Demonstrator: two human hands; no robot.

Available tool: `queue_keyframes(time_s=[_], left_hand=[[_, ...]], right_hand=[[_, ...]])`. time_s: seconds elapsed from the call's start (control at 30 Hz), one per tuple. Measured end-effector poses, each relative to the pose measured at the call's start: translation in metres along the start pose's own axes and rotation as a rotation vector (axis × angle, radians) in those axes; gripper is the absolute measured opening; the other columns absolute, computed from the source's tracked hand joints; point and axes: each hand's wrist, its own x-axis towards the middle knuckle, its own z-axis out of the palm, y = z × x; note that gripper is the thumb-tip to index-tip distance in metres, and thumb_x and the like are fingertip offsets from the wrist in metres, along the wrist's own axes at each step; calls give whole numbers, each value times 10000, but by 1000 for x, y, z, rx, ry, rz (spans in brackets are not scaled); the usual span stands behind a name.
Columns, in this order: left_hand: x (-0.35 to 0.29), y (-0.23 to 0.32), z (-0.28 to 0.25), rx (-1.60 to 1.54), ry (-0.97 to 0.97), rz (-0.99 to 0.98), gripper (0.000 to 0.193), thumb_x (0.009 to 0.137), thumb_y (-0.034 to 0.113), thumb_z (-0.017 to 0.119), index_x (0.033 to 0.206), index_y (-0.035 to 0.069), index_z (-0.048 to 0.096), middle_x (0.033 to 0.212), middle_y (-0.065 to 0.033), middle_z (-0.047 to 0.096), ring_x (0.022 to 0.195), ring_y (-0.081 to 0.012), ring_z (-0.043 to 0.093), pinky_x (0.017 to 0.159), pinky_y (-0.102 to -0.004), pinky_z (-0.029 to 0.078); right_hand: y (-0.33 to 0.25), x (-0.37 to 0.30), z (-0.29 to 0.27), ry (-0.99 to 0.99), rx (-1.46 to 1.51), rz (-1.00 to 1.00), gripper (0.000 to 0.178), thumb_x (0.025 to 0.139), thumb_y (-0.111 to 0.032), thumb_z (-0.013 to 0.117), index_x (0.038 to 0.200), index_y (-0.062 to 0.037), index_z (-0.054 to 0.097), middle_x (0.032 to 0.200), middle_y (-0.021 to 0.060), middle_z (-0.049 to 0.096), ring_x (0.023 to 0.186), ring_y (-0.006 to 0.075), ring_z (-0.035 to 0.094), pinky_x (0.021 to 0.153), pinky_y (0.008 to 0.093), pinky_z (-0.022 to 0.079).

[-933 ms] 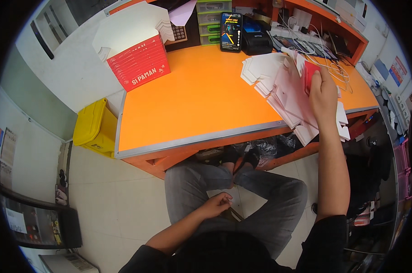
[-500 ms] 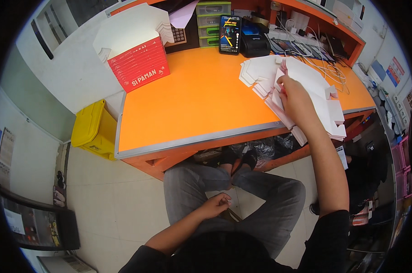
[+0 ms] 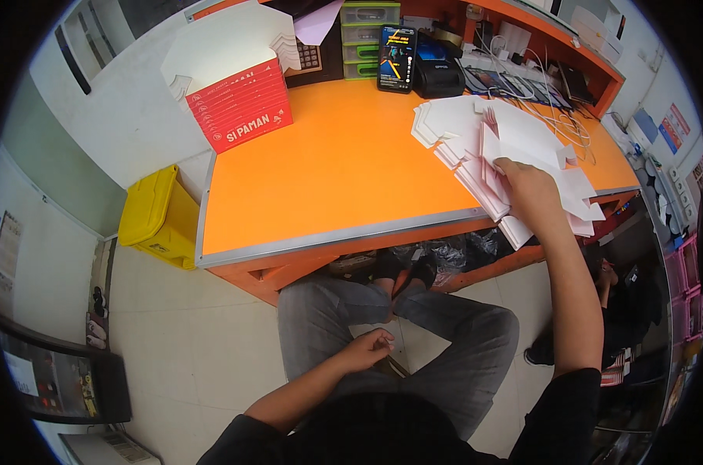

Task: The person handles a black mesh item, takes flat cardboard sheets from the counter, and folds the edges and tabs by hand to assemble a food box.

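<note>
My right hand [image 3: 528, 186] is over the stack of flat white box blanks [image 3: 533, 132] on the right of the table. Its thumb and fingers pinch the folded flap of the top cardboard box blank [image 3: 492, 159], which stands up from the pile. The palm hides part of the sheet. My left hand [image 3: 367, 350] rests by my thigh, loosely curled with nothing visible in it. At the table's far left stand several nested red-and-white cardboard boxes [image 3: 243, 108], their white lids raised; neither hand touches them.
The orange table [image 3: 328, 178] has a metal front edge. A phone [image 3: 396, 60] stands upright before a black device [image 3: 438, 74] and green-fronted drawers [image 3: 361, 53]. White cables [image 3: 549, 108] lie behind the blanks. A yellow bin [image 3: 161, 217] is on the floor at left. Another person [image 3: 623, 302] sits at right.
My right hand has moved right and toward me, shifting the top box blank with its flap raised higher. The left hand stays where it was.
</note>
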Motion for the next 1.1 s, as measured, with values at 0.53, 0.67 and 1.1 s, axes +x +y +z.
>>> queue_keyframes(time_s=[0.53,0.67,1.1], left_hand=[[93,312,5,995,428,1093,698,824,172,782,1462,95,511,1551,-163,440,1490,-376,361,1209,-578,302],[144,324,3,1312,524,1011,774,812,263,803,1502,126,479,1562,-139,427,1512,-348,323,1210,-639,246],[151,324,9,1329,461,934,815,827,395,793,1522,120,467,1567,-135,440,1529,-349,303,1247,-643,154]], right_hand=[[15,6,-7,297,338,192,244,943,-133,632,1178,-83,675,932,239,719,881,452,689,775,533,531],[25,10,-10,352,281,161,243,962,-126,613,1192,-99,690,942,227,716,883,437,689,761,510,532],[18,-16,-85,927,294,25,239,1000,-87,619,1226,-37,682,1054,181,747,897,311,741,794,353,556]])
